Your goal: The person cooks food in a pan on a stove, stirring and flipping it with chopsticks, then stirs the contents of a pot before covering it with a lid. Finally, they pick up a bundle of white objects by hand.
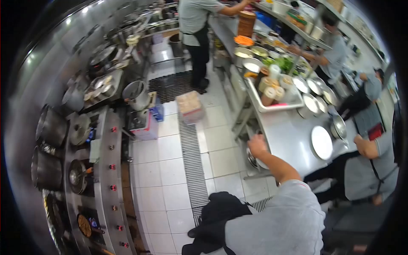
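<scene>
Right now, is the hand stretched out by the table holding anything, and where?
I can't tell for sure. The hand is blurry beside the metal table, and nothing shows clearly in its fingers.

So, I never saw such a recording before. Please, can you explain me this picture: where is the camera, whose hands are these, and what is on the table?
There is no robot here. A person wears one camera on the head, and this single wide picture looks forward and down from it; the lens bends the edges. The wearer's right hand reaches beside the metal table. It is slightly blurred, but I see nothing held in it. The left hand is out of view. On the table are a white plate, a white tray of bottles, leafy greens and shredded orange food. Across the tiled floor stands a stove with pans. The other people in grey shirts are separate from the wearer.
</scene>
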Available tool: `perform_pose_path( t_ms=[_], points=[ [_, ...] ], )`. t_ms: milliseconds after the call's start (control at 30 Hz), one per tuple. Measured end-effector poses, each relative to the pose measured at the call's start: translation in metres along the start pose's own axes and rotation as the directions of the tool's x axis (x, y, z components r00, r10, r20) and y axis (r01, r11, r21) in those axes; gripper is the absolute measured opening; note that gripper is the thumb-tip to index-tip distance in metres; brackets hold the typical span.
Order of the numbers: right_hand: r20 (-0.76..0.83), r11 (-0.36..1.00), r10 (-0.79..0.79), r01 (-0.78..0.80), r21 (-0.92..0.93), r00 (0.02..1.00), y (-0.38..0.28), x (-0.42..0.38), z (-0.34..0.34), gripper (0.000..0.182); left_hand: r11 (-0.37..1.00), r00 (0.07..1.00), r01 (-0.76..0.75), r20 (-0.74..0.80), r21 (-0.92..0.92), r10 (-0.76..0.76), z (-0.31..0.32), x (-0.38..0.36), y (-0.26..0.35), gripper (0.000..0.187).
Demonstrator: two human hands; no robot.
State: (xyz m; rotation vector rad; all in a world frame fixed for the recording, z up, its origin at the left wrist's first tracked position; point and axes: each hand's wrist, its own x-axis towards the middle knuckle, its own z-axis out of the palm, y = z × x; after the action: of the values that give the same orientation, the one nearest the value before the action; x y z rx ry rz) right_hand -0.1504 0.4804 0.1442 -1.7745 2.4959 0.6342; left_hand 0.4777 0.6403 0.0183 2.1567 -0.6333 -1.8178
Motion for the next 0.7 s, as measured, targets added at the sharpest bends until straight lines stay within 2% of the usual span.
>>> perform_pose_path(
  t_ms=[33, 67, 133, 200, 300, 333, 400, 533, 600, 633, 700],
  points=[
    [0.036, 0.999, 0.041, -0.042, 0.031, 0.999, 0.024, 0.009, 0.006, 0.028, 1.000, 1.000, -0.004, -0.014, -0.007, 0.003, 0.007, -0.006, 0.000, 0.045],
    [-0.029, 1.000, 0.006, -0.006, -0.012, 1.000, 0.045, 0.013, 0.021, 0.028, 1.000, 0.999, -0.013, -0.034, -0.021, 0.012, 0.014, -0.014, -0.002, 0.045],
    [-0.102, 0.969, -0.205, 0.217, 0.120, 0.973, 0.075, 0.002, -0.006, 0.025, 0.998, 0.996, -0.044, -0.080, -0.035, 0.042, 0.025, -0.026, -0.005, 0.046],
    [-0.206, 0.916, -0.284, 0.329, 0.229, 0.936, 0.087, 0.004, 0.006, 0.019, 0.996, 0.988, -0.074, -0.139, -0.041, 0.068, 0.037, -0.040, -0.010, 0.046],
    [-0.116, 0.928, -0.323, 0.338, 0.155, 0.939, 0.080, -0.010, -0.019, 0.024, 0.991, 0.969, -0.123, -0.223, -0.056, 0.107, 0.059, -0.053, -0.010, 0.047],
    [-0.137, 0.917, -0.353, 0.372, 0.147, 0.925, 0.083, -0.008, -0.024, 0.024, 0.988, 0.960, -0.143, -0.252, -0.062, 0.123, 0.067, -0.057, -0.011, 0.047],
    [-0.110, 0.901, -0.293, 0.313, 0.302, 0.950, 0.081, -0.008, -0.022, 0.026, 0.980, 0.938, -0.194, -0.299, -0.041, 0.174, 0.078, -0.064, -0.024, 0.047],
    [-0.195, 0.891, -0.274, 0.325, 0.316, 0.942, 0.083, -0.005, -0.008, 0.016, 0.903, 0.844, -0.383, -0.322, 0.196, 0.428, 0.115, -0.081, -0.091, 0.048],
    [-0.215, 0.876, -0.300, 0.358, 0.323, 0.929, 0.082, -0.005, -0.015, 0.016, 0.969, 0.900, -0.245, -0.381, -0.039, 0.212, 0.147, -0.090, -0.099, 0.047],
    [-0.221, 0.870, -0.297, 0.359, 0.339, 0.929, 0.083, -0.008, -0.018, 0.015, 0.972, 0.918, -0.163, -0.386, -0.170, 0.087, 0.163, -0.098, -0.101, 0.046],
    [-0.195, 0.858, -0.336, 0.385, 0.341, 0.921, 0.087, -0.005, -0.012, 0.015, 0.943, 0.924, -0.074, -0.379, -0.325, -0.058, 0.194, -0.121, -0.111, 0.045]
  ],
)
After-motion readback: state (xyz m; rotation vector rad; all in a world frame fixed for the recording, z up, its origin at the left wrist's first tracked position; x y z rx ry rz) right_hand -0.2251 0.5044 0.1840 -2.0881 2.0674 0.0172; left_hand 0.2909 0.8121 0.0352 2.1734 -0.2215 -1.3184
